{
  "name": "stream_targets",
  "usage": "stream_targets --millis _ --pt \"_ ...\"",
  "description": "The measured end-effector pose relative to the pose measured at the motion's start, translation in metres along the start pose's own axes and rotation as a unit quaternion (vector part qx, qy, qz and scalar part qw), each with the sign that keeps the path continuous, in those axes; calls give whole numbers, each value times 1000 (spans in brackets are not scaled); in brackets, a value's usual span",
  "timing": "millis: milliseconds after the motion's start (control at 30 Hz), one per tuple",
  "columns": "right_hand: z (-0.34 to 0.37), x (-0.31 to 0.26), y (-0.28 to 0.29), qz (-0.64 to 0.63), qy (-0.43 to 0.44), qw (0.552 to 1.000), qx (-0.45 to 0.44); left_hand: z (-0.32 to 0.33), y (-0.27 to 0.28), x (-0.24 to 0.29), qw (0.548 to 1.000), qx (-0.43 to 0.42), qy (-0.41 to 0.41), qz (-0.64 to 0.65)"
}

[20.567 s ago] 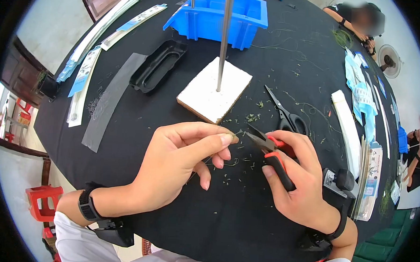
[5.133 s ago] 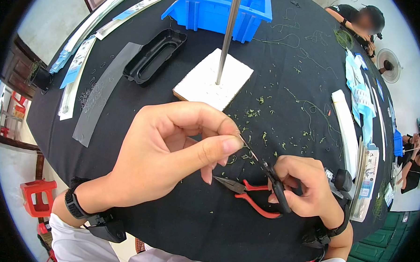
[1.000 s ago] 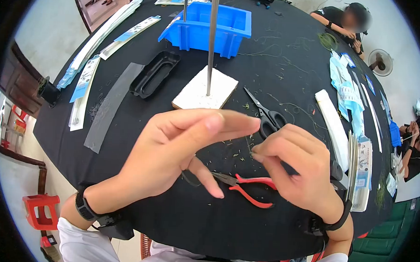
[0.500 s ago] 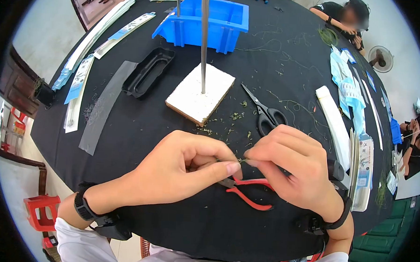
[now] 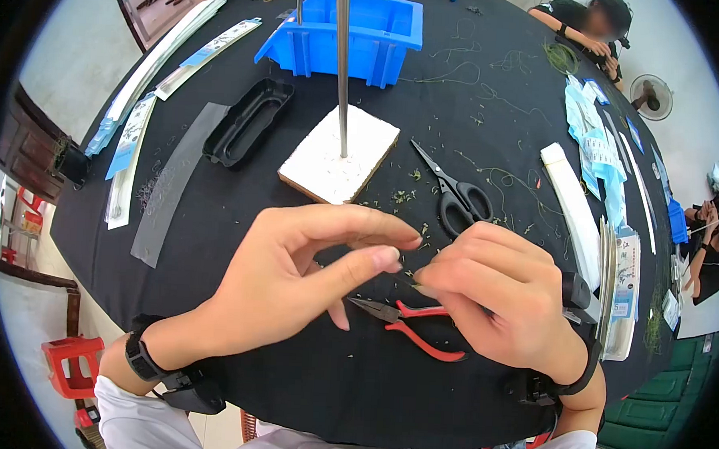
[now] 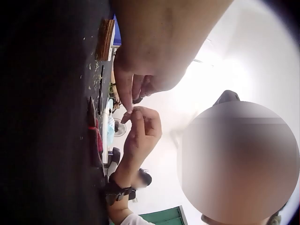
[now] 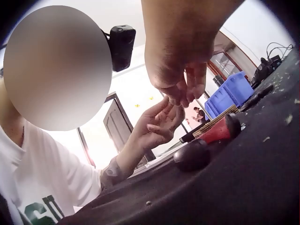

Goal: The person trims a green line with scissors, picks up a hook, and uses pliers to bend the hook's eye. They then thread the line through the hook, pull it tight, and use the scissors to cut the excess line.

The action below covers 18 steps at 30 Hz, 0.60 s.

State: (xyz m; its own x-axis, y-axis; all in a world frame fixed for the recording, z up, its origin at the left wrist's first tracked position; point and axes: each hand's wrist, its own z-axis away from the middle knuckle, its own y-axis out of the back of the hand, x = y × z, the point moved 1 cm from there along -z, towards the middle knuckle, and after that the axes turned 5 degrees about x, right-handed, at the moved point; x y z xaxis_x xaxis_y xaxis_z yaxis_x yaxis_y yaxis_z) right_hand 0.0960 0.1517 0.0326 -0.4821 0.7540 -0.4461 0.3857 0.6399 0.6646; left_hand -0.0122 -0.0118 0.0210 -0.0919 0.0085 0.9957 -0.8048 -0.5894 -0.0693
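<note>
My right hand [image 5: 497, 299] pinches a thin greenish strand [image 5: 407, 282] between thumb and fingertips, over the middle of the black cloth. Facing it, my left hand [image 5: 289, 274] has its thumb and forefinger spread apart, the other fingers loosely bent below. In the left wrist view the fingertips of both hands meet close together. Beneath the hands lie needle-nose pliers [image 5: 394, 315] with red handles, partly behind the right hand. Black scissors [image 5: 449, 188] rest just beyond it, blades pointing away. The strand's far end is too fine to make out.
Ahead stands a white-topped block [image 5: 318, 158] with an upright metal rod [image 5: 341, 71]. Behind it is a blue bin [image 5: 347, 55]; a black tray [image 5: 247, 123] and a grey strip [image 5: 181, 185] with small wire pieces lie left. Green scraps [image 5: 403, 197] dot the cloth. Packets [image 5: 626, 276] sit right.
The scissors, earlier in the right hand, now lie on the cloth. Half a second ago both hands pinched the strand; since then the left thumb and forefinger have parted.
</note>
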Motion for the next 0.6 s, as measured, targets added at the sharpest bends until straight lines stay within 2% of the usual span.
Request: stream_targets --millis 133,233,600 --pt "-1 -1 -1 14 -11 1000 18 3 0 3 993 -42 18 -110" --pt "2 3 -1 6 3 1000 -5 2 1 -4 994 -77 16 -72" --pt "4 10 -5 -31 -6 999 -12 3 -2 -4 996 -34 84 12"
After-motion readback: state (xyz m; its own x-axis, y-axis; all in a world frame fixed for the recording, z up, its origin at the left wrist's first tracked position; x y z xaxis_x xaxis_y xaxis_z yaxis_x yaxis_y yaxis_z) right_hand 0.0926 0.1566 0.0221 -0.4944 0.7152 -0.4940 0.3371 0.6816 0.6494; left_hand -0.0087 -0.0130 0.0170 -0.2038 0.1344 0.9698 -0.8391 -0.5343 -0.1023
